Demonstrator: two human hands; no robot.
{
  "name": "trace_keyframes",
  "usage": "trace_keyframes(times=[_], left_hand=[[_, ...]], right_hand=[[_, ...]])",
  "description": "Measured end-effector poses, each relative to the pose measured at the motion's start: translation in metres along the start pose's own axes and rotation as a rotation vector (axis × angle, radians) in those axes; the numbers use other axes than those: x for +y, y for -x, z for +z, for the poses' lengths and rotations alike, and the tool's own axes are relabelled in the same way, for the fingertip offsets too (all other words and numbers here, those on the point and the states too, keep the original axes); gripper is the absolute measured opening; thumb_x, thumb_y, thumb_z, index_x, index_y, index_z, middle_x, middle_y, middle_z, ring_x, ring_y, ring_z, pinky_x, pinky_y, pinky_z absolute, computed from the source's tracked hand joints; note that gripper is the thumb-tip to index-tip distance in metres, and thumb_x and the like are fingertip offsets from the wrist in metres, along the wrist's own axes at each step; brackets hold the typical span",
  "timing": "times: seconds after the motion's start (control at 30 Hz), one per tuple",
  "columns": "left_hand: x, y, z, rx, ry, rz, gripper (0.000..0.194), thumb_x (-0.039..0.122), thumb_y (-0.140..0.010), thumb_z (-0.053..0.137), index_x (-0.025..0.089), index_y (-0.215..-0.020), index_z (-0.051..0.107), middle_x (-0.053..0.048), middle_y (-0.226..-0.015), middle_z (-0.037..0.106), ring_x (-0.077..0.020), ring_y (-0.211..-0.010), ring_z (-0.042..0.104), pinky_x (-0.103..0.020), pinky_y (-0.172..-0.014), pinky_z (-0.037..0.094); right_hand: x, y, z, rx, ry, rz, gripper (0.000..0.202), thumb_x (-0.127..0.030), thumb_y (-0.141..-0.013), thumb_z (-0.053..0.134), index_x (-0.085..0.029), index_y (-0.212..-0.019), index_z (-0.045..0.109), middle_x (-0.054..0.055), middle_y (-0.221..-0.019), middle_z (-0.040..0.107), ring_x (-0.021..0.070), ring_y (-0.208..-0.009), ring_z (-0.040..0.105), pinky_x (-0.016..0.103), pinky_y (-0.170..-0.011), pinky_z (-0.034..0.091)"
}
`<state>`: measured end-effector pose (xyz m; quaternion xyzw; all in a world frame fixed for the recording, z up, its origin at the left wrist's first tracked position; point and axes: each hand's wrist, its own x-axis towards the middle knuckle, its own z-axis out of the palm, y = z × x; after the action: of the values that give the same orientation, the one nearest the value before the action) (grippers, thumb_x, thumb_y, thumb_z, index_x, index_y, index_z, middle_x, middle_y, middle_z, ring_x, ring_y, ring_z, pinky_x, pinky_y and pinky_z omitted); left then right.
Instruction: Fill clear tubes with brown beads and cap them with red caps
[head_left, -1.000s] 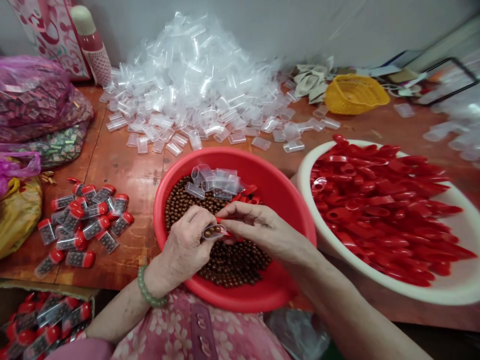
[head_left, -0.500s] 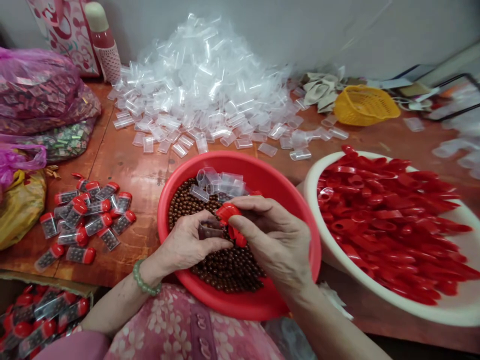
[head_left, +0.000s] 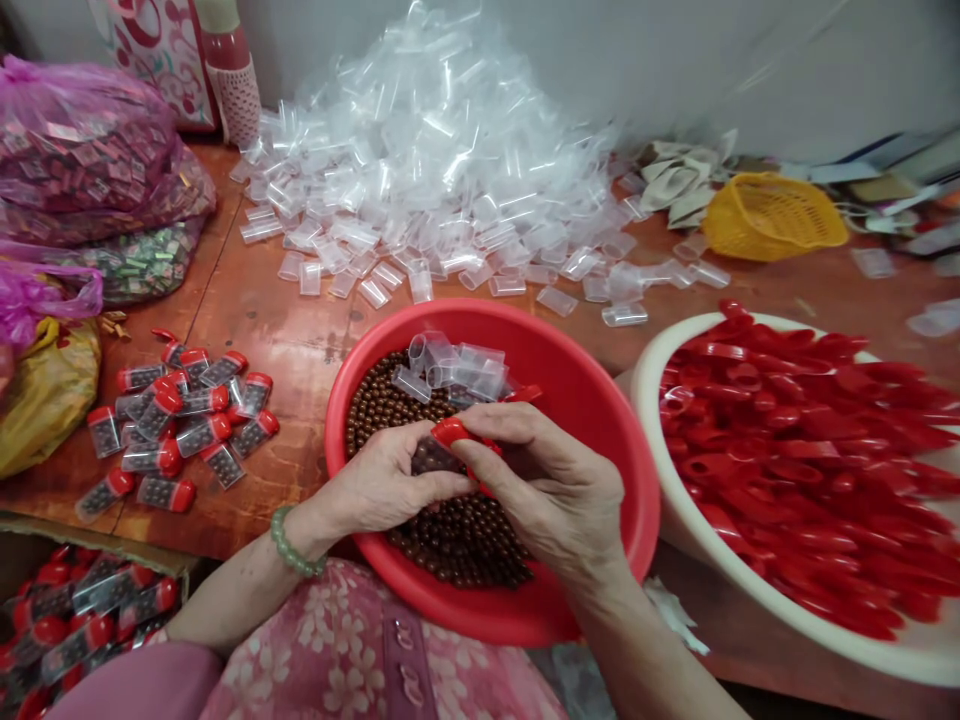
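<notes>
Clear tube (head_left: 430, 457) of dark beads, held over the red basin (head_left: 643, 480), red cap (head_left: 451, 431) at its end.
The left hand's (head_left: 382, 482) thumb and fingers grip the tube; the right hand (head_left: 562, 485) pinches the cap, whether fully seated I cannot tell. Capped tubes (head_left: 202, 434) on the table (head_left: 247, 520) look done; loose beads (head_left: 461, 550), piled empty tubes (head_left: 442, 160) and red pieces (head_left: 802, 470) in the white basin (head_left: 648, 420) suggest plenty is left.

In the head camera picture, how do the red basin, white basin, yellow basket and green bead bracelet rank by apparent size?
1. Red basin and white basin: unsure, the frame cuts off the white one
2. Yellow basket
3. Green bead bracelet
</notes>
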<state>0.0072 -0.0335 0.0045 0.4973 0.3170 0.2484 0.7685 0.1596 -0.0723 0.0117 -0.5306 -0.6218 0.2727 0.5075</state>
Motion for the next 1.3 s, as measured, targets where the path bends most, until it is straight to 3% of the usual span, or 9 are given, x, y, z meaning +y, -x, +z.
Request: trace_keyframes(times=[0.3,0.53,0.67,0.77,0.83,0.97,1.13,1.3], left_hand=[[-0.004,-0.002,-0.004,-0.14,-0.084,0.001,0.005,0.019,-0.082,0.061,0.015,-0.083,0.059,0.004,-0.069,0.05,-0.0085,-0.064,0.044,-0.02,-0.063,0.04],[-0.003,-0.002,-0.006,-0.177,-0.287,-0.023,0.011,0.023,-0.08,0.063,0.015,-0.087,0.06,0.0,-0.081,0.059,-0.0125,-0.074,0.051,-0.023,-0.07,0.045],[-0.005,-0.002,-0.008,-0.256,-0.174,-0.032,0.012,0.024,-0.08,0.062,0.015,-0.087,0.06,0.002,-0.075,0.054,-0.0095,-0.067,0.046,-0.02,-0.063,0.041],[-0.007,-0.002,-0.01,-0.279,-0.001,-0.092,0.021,0.033,-0.079,0.066,0.015,-0.082,0.056,0.006,-0.061,0.048,-0.0068,-0.053,0.041,-0.019,-0.051,0.035],[-0.007,-0.002,-0.011,-0.274,0.084,-0.143,0.032,0.044,-0.077,0.069,0.016,-0.077,0.053,0.007,-0.054,0.045,-0.0057,-0.046,0.038,-0.019,-0.046,0.03],[-0.004,-0.003,-0.01,-0.183,0.223,-0.166,0.045,0.054,-0.068,0.076,0.014,-0.071,0.056,0.004,-0.057,0.053,-0.0063,-0.052,0.047,-0.02,-0.052,0.037],[-0.003,-0.004,-0.003,-0.132,0.439,-0.19,0.048,0.049,-0.055,0.085,0.011,-0.066,0.058,0.003,-0.061,0.057,-0.0062,-0.057,0.05,-0.02,-0.058,0.039],[-0.006,0.001,-0.002,-0.156,0.474,-0.132,0.043,0.047,-0.061,0.083,0.012,-0.066,0.059,0.003,-0.063,0.057,-0.0058,-0.058,0.051,-0.019,-0.058,0.041]], right_hand=[[0.004,-0.002,-0.013,-0.187,0.034,0.053,0.008,-0.018,-0.082,0.068,-0.024,-0.087,0.068,0.004,-0.089,0.068,0.0177,-0.081,0.065,0.033,-0.072,0.056],[-0.004,-0.001,-0.019,-0.221,-0.003,0.091,0.01,-0.017,-0.08,0.07,-0.025,-0.085,0.069,0.002,-0.085,0.07,0.0164,-0.077,0.067,0.03,-0.071,0.056],[-0.005,0.004,-0.016,-0.172,-0.02,0.109,0.008,-0.018,-0.08,0.07,-0.024,-0.084,0.069,0.002,-0.082,0.07,0.0167,-0.074,0.066,0.031,-0.069,0.057],[-0.003,0.011,-0.012,-0.118,0.061,0.028,0.01,-0.018,-0.084,0.066,-0.025,-0.091,0.068,0.004,-0.087,0.071,0.0183,-0.08,0.068,0.033,-0.07,0.057],[-0.002,0.015,-0.009,-0.143,0.186,-0.075,0.022,-0.028,-0.085,0.067,-0.025,-0.107,0.065,0.008,-0.099,0.071,0.0225,-0.09,0.068,0.038,-0.077,0.057],[-0.002,0.018,0.0,-0.234,0.522,-0.263,0.084,-0.061,-0.072,0.07,-0.018,-0.138,0.041,0.019,-0.12,0.063,0.0351,-0.11,0.061,0.051,-0.088,0.053],[-0.001,0.012,0.014,-0.131,0.726,-0.415,0.066,-0.031,-0.08,0.062,-0.012,-0.138,0.038,0.018,-0.107,0.064,0.0314,-0.095,0.063,0.048,-0.081,0.051],[-0.003,0.009,0.017,-0.106,0.656,-0.438,0.063,-0.027,-0.074,0.06,-0.016,-0.134,0.042,0.014,-0.104,0.064,0.0298,-0.091,0.063,0.046,-0.08,0.049]])
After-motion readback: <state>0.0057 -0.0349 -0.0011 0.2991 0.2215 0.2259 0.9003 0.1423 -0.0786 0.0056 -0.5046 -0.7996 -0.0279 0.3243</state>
